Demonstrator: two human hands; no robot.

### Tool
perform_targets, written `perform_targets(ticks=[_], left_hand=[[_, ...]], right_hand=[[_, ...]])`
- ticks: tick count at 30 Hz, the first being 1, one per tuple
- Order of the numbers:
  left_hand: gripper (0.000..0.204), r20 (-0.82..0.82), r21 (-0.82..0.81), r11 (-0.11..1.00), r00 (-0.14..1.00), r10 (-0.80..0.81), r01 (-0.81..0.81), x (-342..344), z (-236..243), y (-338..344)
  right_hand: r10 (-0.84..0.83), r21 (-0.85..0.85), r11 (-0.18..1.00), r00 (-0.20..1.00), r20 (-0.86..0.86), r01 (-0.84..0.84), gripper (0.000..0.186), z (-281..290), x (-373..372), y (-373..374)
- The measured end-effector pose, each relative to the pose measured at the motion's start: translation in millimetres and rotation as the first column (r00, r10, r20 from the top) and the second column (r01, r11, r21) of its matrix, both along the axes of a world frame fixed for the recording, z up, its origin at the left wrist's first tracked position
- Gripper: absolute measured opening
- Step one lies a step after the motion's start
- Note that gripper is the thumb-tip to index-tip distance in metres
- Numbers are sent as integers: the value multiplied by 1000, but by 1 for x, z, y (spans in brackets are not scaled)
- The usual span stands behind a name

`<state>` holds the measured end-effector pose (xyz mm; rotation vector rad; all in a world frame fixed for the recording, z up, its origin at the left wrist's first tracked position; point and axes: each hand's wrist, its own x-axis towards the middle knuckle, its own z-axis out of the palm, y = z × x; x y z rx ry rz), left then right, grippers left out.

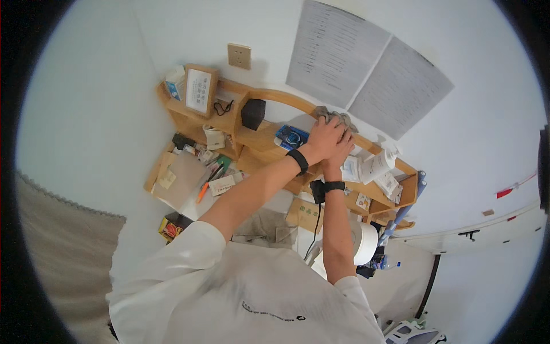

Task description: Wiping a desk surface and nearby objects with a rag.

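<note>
Both hands are together at the top edge of a wooden desk shelf (269,95). My left hand (324,138) presses with bent fingers on a crumpled grey cloth (335,114). My right hand (342,148) is just right of and below it, its fingers on the same cloth, partly overlapped by the left. A blue box (291,137) sits left of the hands, near a black block (253,113). A white bottle (376,167) stands to the right. A black wristband is on each wrist.
A framed card (199,90), papers (186,179), pens and small items fill the shelf's left part. Below are a kraft notebook (303,215), a white round object (365,243) and a black cable. Two printed sheets (327,46) and a socket (239,56) are on the wall.
</note>
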<state>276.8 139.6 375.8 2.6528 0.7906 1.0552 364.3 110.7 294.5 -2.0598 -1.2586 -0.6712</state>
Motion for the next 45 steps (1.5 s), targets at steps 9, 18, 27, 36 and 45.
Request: perform_targets(ticks=[9, 18, 27, 36, 45], left_hand=[[33, 15, -21, 1000, 1000, 13, -13, -19, 8, 22], [33, 109, -26, 999, 994, 23, -20, -80, 11, 65], [33, 178, -96, 991, 981, -72, 90, -132, 3, 97], [38, 257, -160, 987, 965, 61, -20, -198, 28, 114], [57, -139, -300, 884, 933, 331, -359, -203, 15, 154]], right_hand=[[159, 180, 971, 987, -5, -156, 51, -5, -4, 27], [126, 4, 992, 992, -26, -126, 51, 35, -91, 50], [210, 73, 976, 975, -67, -206, 53, 36, -147, 94], [263, 184, 958, 932, -247, -222, 55, 38, -195, 115], [406, 27, 908, 859, -312, -419, 50, 36, -218, 169]])
